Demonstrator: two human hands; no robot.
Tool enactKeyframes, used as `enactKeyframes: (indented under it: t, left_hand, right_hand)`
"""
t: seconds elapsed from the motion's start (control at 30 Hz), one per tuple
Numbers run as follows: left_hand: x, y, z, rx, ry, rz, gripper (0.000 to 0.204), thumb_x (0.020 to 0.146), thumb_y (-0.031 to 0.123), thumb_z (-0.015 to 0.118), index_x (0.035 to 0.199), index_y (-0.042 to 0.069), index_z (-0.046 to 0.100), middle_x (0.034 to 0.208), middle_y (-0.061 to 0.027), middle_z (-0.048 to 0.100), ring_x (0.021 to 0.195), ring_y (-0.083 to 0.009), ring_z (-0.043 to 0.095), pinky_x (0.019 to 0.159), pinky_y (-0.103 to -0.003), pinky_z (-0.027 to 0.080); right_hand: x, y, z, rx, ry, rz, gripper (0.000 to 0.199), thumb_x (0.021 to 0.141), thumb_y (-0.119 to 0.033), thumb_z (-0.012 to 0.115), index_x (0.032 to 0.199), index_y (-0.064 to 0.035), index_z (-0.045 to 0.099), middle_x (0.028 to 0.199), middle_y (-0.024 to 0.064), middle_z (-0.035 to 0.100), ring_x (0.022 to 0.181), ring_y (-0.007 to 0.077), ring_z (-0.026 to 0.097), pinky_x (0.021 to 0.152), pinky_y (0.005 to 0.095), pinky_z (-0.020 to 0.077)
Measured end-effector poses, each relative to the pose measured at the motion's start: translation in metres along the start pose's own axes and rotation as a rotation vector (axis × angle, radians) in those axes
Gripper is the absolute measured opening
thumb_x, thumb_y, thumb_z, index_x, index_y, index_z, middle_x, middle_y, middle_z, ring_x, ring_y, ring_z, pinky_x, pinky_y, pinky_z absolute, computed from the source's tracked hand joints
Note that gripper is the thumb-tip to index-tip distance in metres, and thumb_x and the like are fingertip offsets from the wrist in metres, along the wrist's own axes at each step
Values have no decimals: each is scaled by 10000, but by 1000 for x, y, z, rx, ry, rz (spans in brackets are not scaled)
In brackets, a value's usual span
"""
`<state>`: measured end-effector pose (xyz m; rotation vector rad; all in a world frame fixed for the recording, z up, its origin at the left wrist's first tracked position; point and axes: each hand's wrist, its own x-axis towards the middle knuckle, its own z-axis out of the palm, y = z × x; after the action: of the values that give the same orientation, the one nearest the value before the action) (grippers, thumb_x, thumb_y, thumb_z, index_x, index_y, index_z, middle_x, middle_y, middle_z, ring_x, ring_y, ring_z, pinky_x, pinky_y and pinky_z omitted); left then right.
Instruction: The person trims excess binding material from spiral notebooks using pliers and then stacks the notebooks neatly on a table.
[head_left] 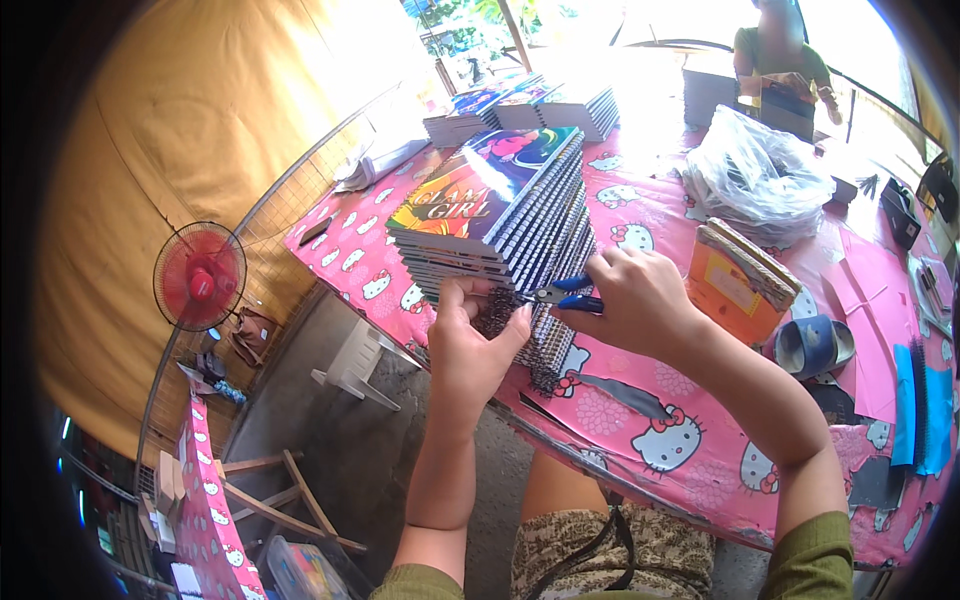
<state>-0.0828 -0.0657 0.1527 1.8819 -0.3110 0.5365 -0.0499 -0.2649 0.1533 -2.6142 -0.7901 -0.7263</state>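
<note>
A tall stack of spiral-bound notebooks with glossy colourful covers stands at the table's near edge, coiled spines facing right. My right hand is closed around the blue-handled cutting pliers. Their metal jaws are at the near corner of the stack, by the ends of the spines. My left hand pinches a dark wire coil at that same corner, thumb on the right and fingers to the left. Just what the jaws touch is too small to tell. More dark coils hang lower along the stack's near corner.
The table wears a pink cartoon-cat cover, torn in places. More notebooks lie at the back. To the right are a clear plastic bag, an orange box and a blue slipper. A person sits across the table. A red fan stands left.
</note>
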Motion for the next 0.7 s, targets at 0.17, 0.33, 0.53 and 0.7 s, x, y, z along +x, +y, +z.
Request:
enactKeyframes:
  t: [0.17,0.33,0.53,0.7]
  left_hand:
    - [-2,-3,-7,-48,-14,-112,385,787,43,712,1074,-3,460,902,-75,610,754,-84,570,627,-212,480]
    - [-4,11,-3,-86,-49,-253,413,777,46,729,1077,1,448,903,-80,613,789,-96,578,699,-233,492]
    - [-5,-5,1,-24,-55,-106,419,777,32,724,1079,10,436,880,-89,621,769,-90,579,679,-229,493]
    - [-7,-7,-6,-8,-22,-173,402,786,36,714,1075,11,437,849,-81,626,619,-66,554,504,-192,451]
  right_hand:
    - [-3,-8,-12,87,-271,195,547,771,-539,655,697,1,616,688,147,626,628,293,655,592,403,532]
    - [-17,10,3,-10,59,-3,549,747,-549,670,813,-6,618,796,146,621,768,290,636,713,407,502]
    - [-9,3,9,19,13,-14,525,752,-537,668,741,-14,625,688,116,624,627,265,646,582,377,518]
    - [-10,-2,3,25,-150,81,520,758,-546,652,657,-36,634,607,81,619,561,250,649,524,369,519]
